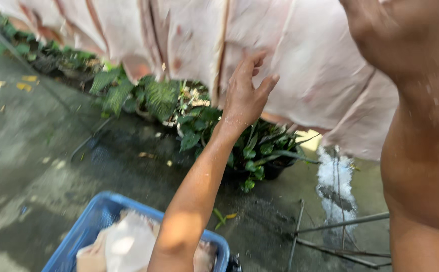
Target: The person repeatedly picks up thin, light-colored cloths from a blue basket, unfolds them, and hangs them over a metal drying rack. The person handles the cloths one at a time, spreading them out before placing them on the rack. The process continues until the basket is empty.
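Pale pink cloth (300,65) hanging across the far top of the scene, wet and creased, reaching down toward the right. Left hand (247,93) raised at centre with fingers spread against the cloth, nothing pinched; right hand (375,25) lifted at the upper right edge, blurred and partly cut off, grip impossible to tell, though right up against the cloth. Below, potted green plants (249,146) along the far side of the wet concrete floor (23,171), a blue basket (86,229) with pale laundry near the bottom left, thin metal rods (340,224) lying at the right.
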